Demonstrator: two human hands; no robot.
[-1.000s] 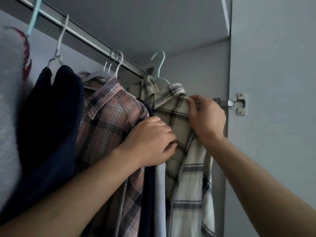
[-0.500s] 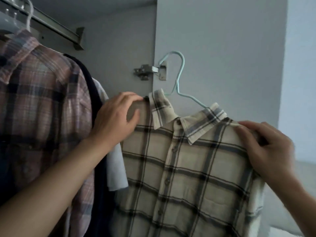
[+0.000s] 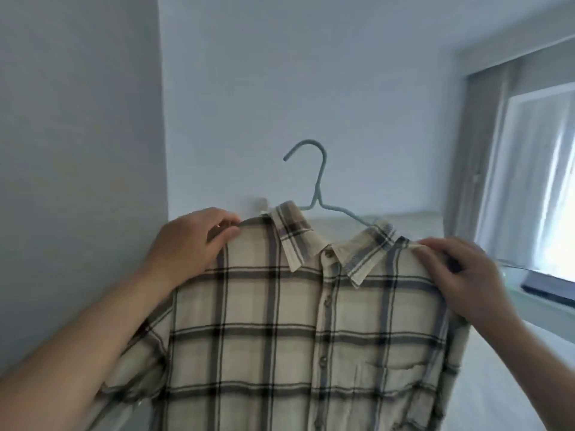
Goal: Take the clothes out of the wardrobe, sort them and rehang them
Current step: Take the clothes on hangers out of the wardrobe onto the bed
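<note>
Clothes are being represented in this view by a single cream plaid shirt (image 3: 298, 331), which is hanging on a pale blue hanger (image 3: 317, 185) and being held up in open air, clear of any rail. At the left, a grey panel (image 3: 77, 181), probably the wardrobe's door or side, is filling the edge of the view; the wardrobe's inside is not showing at all. The left hand (image 3: 189, 244) is pinching the shirt's left shoulder, thumb and fingers closing on the cloth. In the middle, the hanger's hook is standing free against the wall (image 3: 311, 73), catching on nothing. The right hand (image 3: 463, 275) is gripping the other shoulder with curled fingers. Behind it, a curtained window (image 3: 535, 181) is letting in daylight. By my reading, the taking-out stage is under way for this one garment; sorting and rehanging are looking not yet begun, and how many garments are waiting cannot be told.
</note>
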